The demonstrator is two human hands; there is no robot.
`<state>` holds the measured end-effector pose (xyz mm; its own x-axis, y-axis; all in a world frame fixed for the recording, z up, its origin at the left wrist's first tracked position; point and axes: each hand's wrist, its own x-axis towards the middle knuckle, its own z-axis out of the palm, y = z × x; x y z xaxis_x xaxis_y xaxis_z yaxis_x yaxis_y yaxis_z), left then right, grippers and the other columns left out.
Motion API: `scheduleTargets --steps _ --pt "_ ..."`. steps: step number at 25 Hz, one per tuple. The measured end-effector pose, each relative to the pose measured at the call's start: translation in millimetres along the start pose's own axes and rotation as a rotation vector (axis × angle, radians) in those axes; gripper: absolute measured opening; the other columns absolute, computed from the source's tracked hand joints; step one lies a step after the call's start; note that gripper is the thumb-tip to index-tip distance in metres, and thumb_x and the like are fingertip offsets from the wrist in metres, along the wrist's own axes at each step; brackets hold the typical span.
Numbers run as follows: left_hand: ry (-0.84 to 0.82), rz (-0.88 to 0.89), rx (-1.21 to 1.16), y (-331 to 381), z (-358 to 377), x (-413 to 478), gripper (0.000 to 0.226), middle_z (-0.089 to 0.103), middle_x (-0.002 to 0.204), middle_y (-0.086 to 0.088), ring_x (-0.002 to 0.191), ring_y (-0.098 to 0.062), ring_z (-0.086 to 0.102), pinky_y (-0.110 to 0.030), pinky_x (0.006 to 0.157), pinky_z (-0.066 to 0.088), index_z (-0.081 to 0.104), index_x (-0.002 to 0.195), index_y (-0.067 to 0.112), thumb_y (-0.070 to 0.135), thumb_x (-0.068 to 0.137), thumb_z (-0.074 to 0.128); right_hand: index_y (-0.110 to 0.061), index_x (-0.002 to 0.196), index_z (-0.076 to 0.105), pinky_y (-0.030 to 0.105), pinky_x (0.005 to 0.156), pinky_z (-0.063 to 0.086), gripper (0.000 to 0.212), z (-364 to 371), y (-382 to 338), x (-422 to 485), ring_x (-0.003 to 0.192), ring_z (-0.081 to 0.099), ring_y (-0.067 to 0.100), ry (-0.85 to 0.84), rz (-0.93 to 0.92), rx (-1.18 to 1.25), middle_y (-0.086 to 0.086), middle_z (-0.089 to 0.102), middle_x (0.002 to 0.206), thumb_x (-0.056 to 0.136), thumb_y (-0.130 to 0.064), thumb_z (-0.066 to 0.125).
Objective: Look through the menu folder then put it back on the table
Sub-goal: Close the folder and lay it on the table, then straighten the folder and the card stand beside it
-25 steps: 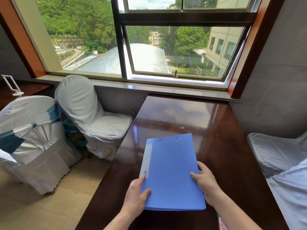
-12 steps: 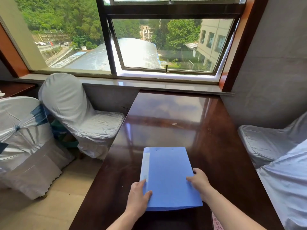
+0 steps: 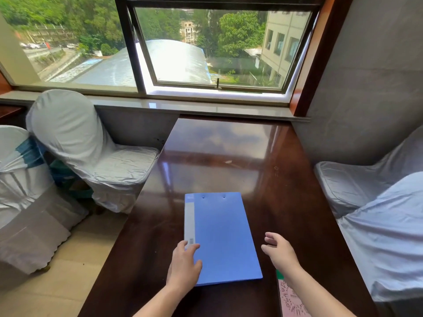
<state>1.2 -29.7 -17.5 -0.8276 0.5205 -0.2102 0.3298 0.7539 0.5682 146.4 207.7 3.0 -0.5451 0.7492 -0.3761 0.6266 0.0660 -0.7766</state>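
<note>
Head view: a closed blue menu folder [image 3: 220,236] lies flat on the near half of a dark, glossy wooden table [image 3: 229,156], its long side running away from the person and its pale spine strip [image 3: 189,221] along the left edge, with two small holes near the far end. The left hand [image 3: 185,264] rests palm down on the folder's near-left corner, fingers held loosely together and laid flat over the spine strip and cover, pinching nothing. The right hand [image 3: 279,251] is just beside the folder's right edge, apart from it, with its fingers loosely spread and slightly curled and nothing in its grasp; whether it touches the tabletop cannot be told. Near the right forearm, at the table's near edge, lies a pink printed card [image 3: 291,300] with a green patch at its top, partly hidden by the arm. The far end of the table meets a stone window sill [image 3: 206,108] under a large window [image 3: 206,49] that looks onto trees, a curved roof and a building. Chairs in white covers stand on both sides: one [image 3: 87,152] to the left of the table, another with a teal sash [image 3: 20,170] further left, and two more [image 3: 377,202] on the right.
</note>
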Motion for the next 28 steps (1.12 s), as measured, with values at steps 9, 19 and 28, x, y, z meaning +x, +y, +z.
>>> scheduleTargets --steps 9,19,28 --pt "-0.118 0.145 0.466 22 24 17 0.062 0.022 0.160 -0.016 0.148 -0.031 0.018 -0.042 0.118 0.026 0.030 0.151 0.039 0.059 0.095 0.047 -0.022 0.132 0.061 0.035 0.094 0.052 0.038 -35 64 -44 0.118 0.062 0.020 0.079 -0.057 -0.414 0.000 0.065 0.133 0.094 -0.018 0.063" --pt "-0.207 0.197 0.568 1 35 14 0.069 0.005 0.165 -0.020 0.153 -0.037 -0.001 -0.046 0.125 0.009 0.028 0.149 0.046 0.053 0.090 0.063 -0.025 0.130 0.060 0.026 0.089 0.052 0.037 -28 85 -57 0.114 0.051 0.013 0.044 -0.121 -0.793 -0.006 0.054 0.130 0.093 -0.032 0.061" --pt "-0.230 0.240 0.545 -11 41 2 0.069 -0.001 0.167 -0.018 0.153 -0.035 -0.010 -0.046 0.125 0.002 0.027 0.150 0.046 0.047 0.092 0.063 -0.025 0.126 0.061 0.025 0.082 0.056 0.039 -23 92 -56 0.112 0.052 0.011 0.071 -0.154 -0.831 -0.005 0.054 0.128 0.090 -0.037 0.068"
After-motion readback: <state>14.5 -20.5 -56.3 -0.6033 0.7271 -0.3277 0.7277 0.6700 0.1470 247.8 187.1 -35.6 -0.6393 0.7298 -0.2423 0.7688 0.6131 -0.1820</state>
